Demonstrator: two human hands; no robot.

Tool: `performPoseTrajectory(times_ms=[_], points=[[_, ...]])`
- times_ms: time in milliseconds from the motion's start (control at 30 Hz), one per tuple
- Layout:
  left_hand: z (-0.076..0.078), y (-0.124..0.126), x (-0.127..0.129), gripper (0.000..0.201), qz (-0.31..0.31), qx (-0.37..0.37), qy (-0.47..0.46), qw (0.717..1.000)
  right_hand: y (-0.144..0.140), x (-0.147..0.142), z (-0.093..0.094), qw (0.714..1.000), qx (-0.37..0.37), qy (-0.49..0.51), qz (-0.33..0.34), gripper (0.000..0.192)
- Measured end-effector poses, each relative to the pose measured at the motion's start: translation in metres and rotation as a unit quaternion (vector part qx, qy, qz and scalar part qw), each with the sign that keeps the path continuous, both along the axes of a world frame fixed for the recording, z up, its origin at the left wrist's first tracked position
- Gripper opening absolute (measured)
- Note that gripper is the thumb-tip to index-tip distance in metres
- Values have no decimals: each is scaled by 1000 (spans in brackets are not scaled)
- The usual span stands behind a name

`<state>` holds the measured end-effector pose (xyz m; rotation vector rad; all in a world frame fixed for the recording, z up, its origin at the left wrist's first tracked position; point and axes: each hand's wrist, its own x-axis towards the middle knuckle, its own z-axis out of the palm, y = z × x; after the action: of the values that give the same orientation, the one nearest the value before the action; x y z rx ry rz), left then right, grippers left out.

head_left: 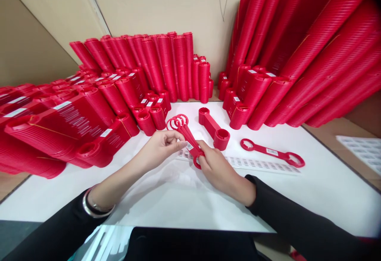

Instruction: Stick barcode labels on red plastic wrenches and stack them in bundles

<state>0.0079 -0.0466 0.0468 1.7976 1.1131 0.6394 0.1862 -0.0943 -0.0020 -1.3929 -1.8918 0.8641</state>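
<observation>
Both hands hold a small fanned bunch of flat red plastic wrenches (182, 128) over the white table (166, 197). My right hand (217, 167) grips the near ring ends. My left hand (162, 145) pinches the bunch at its middle, where a small white label shows. Under the hands lies a strip of white stickers (256, 164). A single labelled red wrench (272, 153) lies flat to the right. A short stack of red wrenches (213, 128) sits just behind the hands.
Tall bundled stacks of red wrenches lean against the cardboard wall at the back (166, 64), on the left (59, 126) and on the right (303, 54). Another sticker sheet (361, 149) lies on the brown surface at far right.
</observation>
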Motion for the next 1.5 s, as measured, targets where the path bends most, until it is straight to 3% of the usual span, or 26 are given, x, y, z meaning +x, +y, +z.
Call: performPoseTrajectory(times_ms=[367, 500, 600, 700, 800, 867, 1000, 1100, 1267, 1433, 1500], points=[[-9, 0, 3, 29, 22, 14, 8, 1000, 0, 0, 0, 1000, -3, 19, 5, 25], [-13, -5, 5, 24, 27, 120, 56, 991, -1, 0, 0, 1000, -6, 13, 0, 25], [-21, -8, 5, 21, 28, 272, 121, 954, -2, -1, -1, 1000, -5, 22, 1, 24], [-30, -5, 4, 25, 25, 412, 163, 896, -3, -1, -1, 1000, 1, 27, 7, 22], [-34, 3, 2, 24, 42, 493, 174, 851, -3, -1, -2, 1000, 7, 21, 7, 24], [-34, 8, 0, 19, 71, 512, 167, 840, -3, -1, -1, 1000, 6, 17, 5, 23], [-27, 13, -4, 25, 127, 464, 96, 871, -3, 0, 1, 1000, 1, 26, 12, 21], [-24, 14, -5, 26, 121, 411, 27, 903, -3, 0, 1, 999, -3, 32, 15, 21], [-22, 14, -8, 20, 118, 365, -57, 922, -4, 2, 1, 998, -12, 57, 5, 23], [-13, 9, -13, 15, 57, 331, 9, 942, -2, 5, 0, 998, -7, 63, -22, 21], [-12, 6, -13, 25, 19, 311, 78, 947, -1, 5, -1, 997, 1, 64, -30, 20]])
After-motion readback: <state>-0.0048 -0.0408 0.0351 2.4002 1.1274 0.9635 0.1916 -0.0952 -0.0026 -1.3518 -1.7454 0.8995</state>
